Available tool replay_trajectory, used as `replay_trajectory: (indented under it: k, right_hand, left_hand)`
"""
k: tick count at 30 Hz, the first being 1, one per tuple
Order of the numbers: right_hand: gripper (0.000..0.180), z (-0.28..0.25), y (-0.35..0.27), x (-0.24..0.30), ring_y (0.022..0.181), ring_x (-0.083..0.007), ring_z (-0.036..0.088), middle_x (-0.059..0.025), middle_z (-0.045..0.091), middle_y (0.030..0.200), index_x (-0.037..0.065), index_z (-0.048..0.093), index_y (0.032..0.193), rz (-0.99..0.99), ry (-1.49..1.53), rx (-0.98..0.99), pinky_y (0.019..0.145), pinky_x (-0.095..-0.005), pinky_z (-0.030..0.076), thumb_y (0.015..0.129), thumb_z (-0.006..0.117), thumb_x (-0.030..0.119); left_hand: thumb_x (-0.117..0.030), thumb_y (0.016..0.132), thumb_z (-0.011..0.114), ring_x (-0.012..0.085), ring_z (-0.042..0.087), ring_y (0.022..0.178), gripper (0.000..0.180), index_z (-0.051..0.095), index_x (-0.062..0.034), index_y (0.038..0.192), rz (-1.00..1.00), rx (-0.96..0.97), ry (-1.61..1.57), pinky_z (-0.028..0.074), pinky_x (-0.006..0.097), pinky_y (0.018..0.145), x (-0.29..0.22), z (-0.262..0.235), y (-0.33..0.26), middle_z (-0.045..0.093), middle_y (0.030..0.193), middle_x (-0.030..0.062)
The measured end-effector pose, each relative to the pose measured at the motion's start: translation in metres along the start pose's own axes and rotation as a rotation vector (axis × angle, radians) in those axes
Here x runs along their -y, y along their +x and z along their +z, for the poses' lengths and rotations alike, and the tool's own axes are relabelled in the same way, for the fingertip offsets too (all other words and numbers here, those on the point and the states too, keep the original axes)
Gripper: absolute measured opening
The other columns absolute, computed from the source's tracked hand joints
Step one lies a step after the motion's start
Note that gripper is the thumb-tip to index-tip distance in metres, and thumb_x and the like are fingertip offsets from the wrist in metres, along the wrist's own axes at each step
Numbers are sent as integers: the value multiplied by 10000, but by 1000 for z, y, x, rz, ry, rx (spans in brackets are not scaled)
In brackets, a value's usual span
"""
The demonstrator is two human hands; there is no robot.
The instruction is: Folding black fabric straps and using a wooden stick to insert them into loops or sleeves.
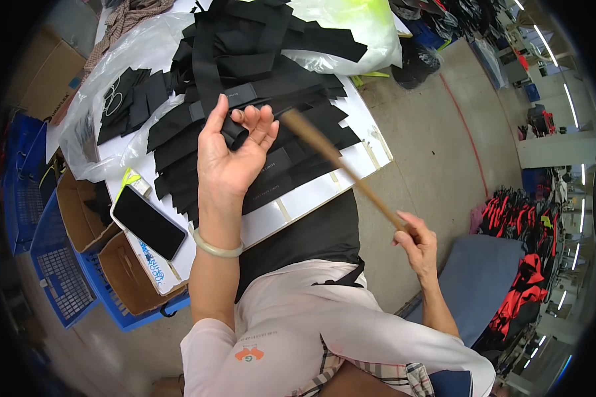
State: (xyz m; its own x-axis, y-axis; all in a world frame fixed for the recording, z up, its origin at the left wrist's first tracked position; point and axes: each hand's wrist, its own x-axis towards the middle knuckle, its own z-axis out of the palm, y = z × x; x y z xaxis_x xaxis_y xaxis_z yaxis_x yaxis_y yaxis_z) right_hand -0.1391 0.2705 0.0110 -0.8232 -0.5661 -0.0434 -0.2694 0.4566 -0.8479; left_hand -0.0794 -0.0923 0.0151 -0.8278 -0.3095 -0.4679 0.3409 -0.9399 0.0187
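My left hand (230, 149) is raised palm up over the white table (324, 188), its fingers curled around a small black fabric piece (234, 133). My right hand (416, 239) grips the lower end of a long brown wooden stick (338, 162), which slants up and left toward the left hand; its upper end is blurred. Under the left hand spreads a heap of black fabric strips (258, 79) that covers most of the tabletop.
A black phone (148, 221) lies at the table's near left corner. Clear plastic bags (122, 63) hold more black pieces; another bag (351, 26) lies at the far end. Blue crates (53, 264) and cardboard boxes (122, 271) stand left. Red and black garments (526, 264) pile up right.
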Motion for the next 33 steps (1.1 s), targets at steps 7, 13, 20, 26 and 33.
replay_trajectory:
  k: [7, 13, 20, 26, 33]
  right_hand:
    - [357, 18, 22, 35, 615, -111, 603, -95, 672, 774, 64, 635, 1151, -166, -81, 151, 564, -239, 468, 800, 645, -1]
    - [348, 74, 20, 77, 583, -85, 557, -68, 669, 809, 82, 629, 1168, -71, 88, 127, 545, -221, 451, 827, 634, 15]
    - [367, 41, 48, 81, 556, -66, 529, -49, 656, 786, 63, 602, 1196, -52, 109, 337, 504, -200, 432, 834, 627, 14]
    - [357, 85, 49, 100, 554, -61, 528, -39, 645, 757, 53, 608, 1186, -61, 281, 219, 500, -192, 426, 832, 631, 14]
    - [343, 72, 45, 74, 550, -57, 528, -44, 596, 698, 24, 607, 1178, 100, 429, 409, 448, -165, 377, 838, 584, -25]
  left_hand:
    - [-306, 882, 608, 249, 629, 764, 380, 486, -107, 583, 114, 19, 53, 474, 405, 823, -8, 5, -13, 572, 621, 74]
    - [-257, 919, 526, 202, 562, 502, 376, 494, -99, 579, 432, 265, 507, 438, 307, 589, 40, -10, -11, 424, 429, 31]
    - [-211, 964, 395, 261, 584, 619, 412, 356, -125, 563, 457, 381, 477, 377, 415, 944, 3, 13, -33, 429, 478, 53]
    - [-190, 921, 504, 219, 606, 531, 350, 469, -107, 583, 414, 402, 566, 433, 346, 803, 53, 18, -36, 433, 432, 24]
    - [-373, 958, 434, 221, 574, 573, 453, 427, -107, 591, 577, 542, 524, 399, 400, 864, 4, 17, -43, 472, 469, 54]
